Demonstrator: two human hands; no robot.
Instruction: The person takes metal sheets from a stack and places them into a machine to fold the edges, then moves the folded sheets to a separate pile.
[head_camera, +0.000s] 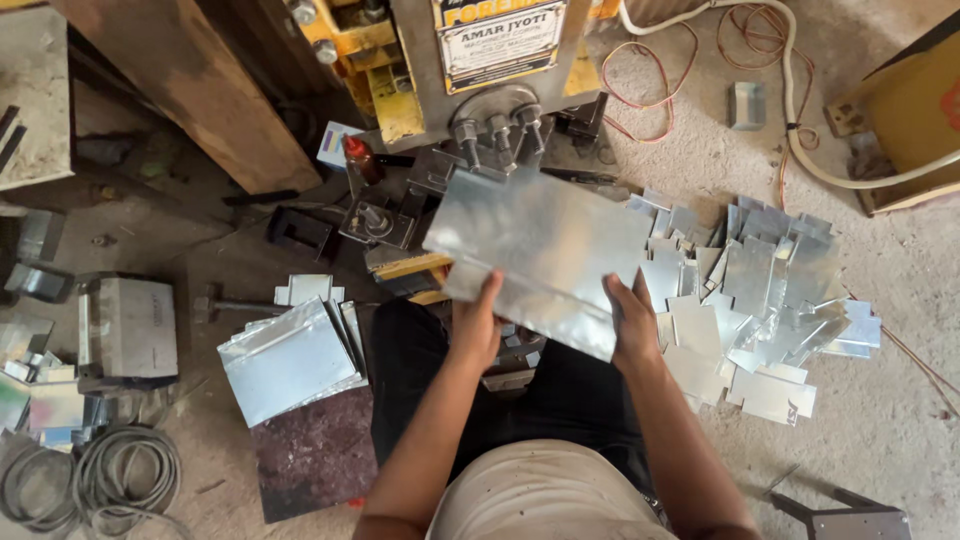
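Shiny metal sheet (535, 255) between hands: left hand (476, 322), right hand (633, 322) grasping near edge.

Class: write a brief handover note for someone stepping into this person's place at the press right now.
Left hand and right hand both grip the near edge of a folded metal sheet, held in front of the press.
Flat cut blanks lie heaped on the floor to the right.
A stack of folded sheets sits on the left.
Done: the stack on the left. Left: the heap on the right, as it looks.

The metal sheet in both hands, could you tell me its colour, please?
Shiny silver-grey metal sheet, head view.
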